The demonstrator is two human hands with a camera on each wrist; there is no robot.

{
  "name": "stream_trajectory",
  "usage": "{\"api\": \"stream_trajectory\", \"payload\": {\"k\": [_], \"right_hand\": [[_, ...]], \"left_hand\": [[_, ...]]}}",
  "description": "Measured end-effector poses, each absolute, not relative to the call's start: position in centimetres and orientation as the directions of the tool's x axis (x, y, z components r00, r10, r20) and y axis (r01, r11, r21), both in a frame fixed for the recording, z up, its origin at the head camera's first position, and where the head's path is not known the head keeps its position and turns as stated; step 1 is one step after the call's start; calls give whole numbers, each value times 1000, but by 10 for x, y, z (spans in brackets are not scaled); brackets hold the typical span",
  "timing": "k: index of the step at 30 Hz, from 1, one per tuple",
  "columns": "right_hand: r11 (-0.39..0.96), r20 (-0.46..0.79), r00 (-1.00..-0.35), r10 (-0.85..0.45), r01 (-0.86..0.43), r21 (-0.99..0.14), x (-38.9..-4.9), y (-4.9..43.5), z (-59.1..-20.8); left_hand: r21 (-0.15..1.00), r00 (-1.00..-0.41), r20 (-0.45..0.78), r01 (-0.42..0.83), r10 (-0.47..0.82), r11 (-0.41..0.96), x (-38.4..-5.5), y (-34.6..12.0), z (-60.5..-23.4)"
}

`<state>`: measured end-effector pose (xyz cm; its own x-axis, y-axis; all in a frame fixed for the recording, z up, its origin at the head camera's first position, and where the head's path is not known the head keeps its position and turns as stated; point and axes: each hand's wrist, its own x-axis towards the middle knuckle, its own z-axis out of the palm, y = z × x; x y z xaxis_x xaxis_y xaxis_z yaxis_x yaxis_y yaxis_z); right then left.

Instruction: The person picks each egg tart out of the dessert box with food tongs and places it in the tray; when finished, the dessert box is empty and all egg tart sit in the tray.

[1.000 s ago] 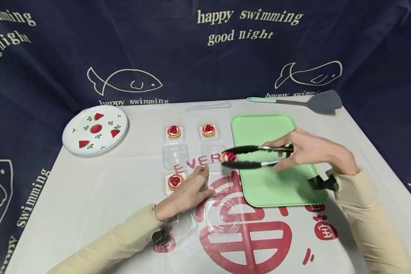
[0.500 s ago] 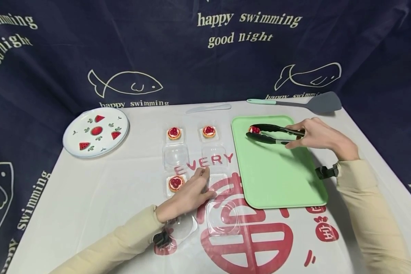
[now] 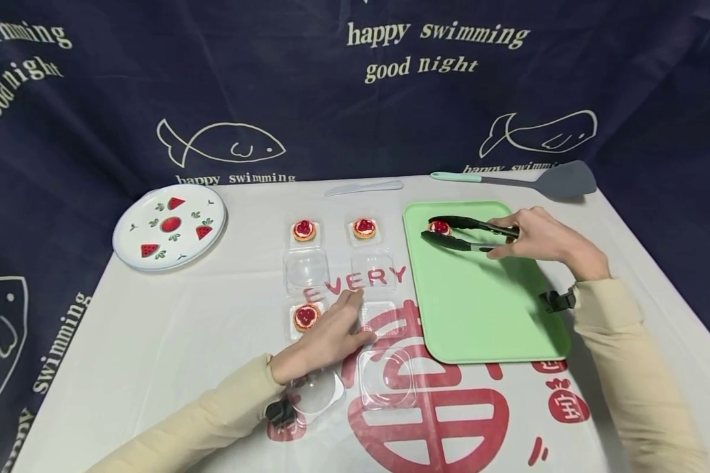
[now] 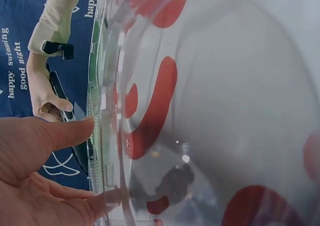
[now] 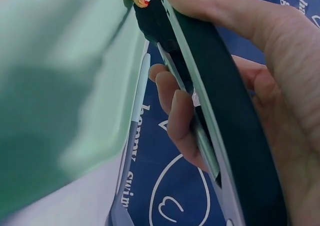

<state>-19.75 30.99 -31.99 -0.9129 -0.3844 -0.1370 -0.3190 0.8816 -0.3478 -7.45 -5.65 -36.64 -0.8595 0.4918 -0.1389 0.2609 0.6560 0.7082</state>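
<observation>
My right hand (image 3: 538,233) grips black-and-steel tongs (image 3: 470,244) over the back left of the green tray (image 3: 491,315). Between the tong tips is a small tart with red topping (image 3: 440,228), only partly visible in the right wrist view. Its tong arms stand slightly apart around the tart. My left hand (image 3: 325,338) holds the left side of an open clear plastic box (image 3: 381,320), thumb and fingertips at its edge. That box has no tart in it. In the left wrist view, the clear lid (image 4: 240,86) fills much of the picture, close to the thumb (image 4: 75,131).
Three more open clear boxes hold tarts: back left (image 3: 304,230), back right (image 3: 364,228) and front left (image 3: 306,316). White plates with watermelon pictures (image 3: 170,225) lie far left. A pale knife (image 3: 363,188) and a grey spatula (image 3: 562,180) lie along the back edge.
My right hand carried the tongs with the tart from beside the tray's left edge rightward and back, over the tray's back left part. The left hand stayed at the box.
</observation>
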Motion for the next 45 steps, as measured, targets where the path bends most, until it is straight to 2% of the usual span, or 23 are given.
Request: {"api": "stream_trajectory", "payload": {"k": [12, 19, 30, 38, 45], "right_hand": [[897, -184, -935, -305, -217, -385, -191, 307, -325], [898, -161, -940, -300, -222, -380, -188, 304, -325], [895, -134, -942, -308, -239, -377, -175, 294, -315], [869, -88, -908, -410, -359, -339, -164, 275, -303], [796, -38, -851, -524, -473, -377, -156, 255, -298]], "left_hand": [[715, -855, -187, 219, 484, 664, -77, -62, -362], [723, -869, -190, 191, 457, 664, -74, -71, -351], [805, -861, 102, 366, 498, 467, -86, -122, -356], [822, -893, 78, 310, 444, 479, -88, -176, -377], [798, -888, 47, 308, 457, 518, -79, -185, -388]]}}
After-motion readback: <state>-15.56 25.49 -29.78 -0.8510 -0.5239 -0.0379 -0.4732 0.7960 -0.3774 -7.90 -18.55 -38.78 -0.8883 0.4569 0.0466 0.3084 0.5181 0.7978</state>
